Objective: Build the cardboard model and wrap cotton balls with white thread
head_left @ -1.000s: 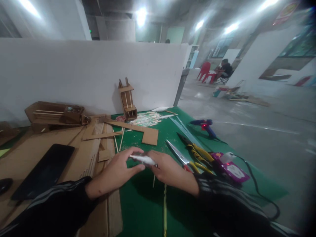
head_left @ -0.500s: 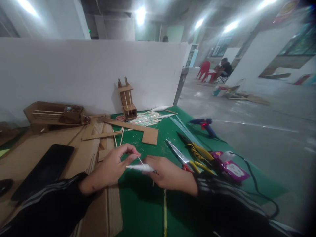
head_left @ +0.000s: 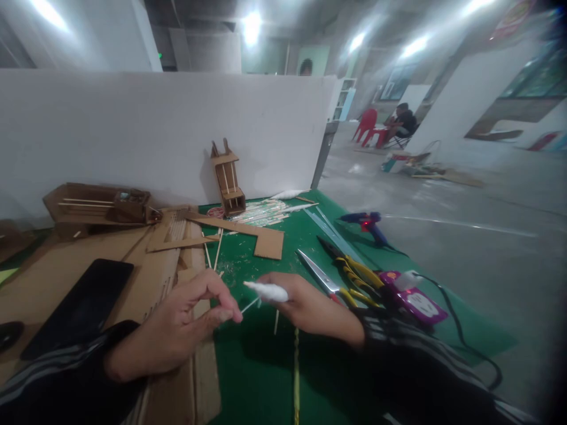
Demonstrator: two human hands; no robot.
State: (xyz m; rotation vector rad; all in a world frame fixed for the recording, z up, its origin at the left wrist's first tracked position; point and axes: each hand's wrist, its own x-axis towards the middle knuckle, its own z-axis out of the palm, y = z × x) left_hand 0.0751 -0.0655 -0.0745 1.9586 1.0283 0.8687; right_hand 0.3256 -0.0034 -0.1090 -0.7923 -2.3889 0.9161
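Observation:
My right hand is closed round a white spindle-shaped bundle, which looks like thread wound on a thin stick. The stick's pale tip sticks out to the left. My left hand pinches the end of a taut white strand between thumb and forefinger. That strand runs up to the underside of the bundle. Below my right hand a short thin pale stick shows; whether I hold it I cannot tell. A yellowish twisted rod lies on the green tabletop beneath.
Scissors, pliers, a purple power strip and a glue gun lie to the right. Cardboard pieces and a phone are left and ahead. A cardboard model leans on the white panel. A person sits far off.
My left hand has moved down and left, pulling the strand below the bundle. My right hand has shifted slightly right and turned the bundle, so more of it shows.

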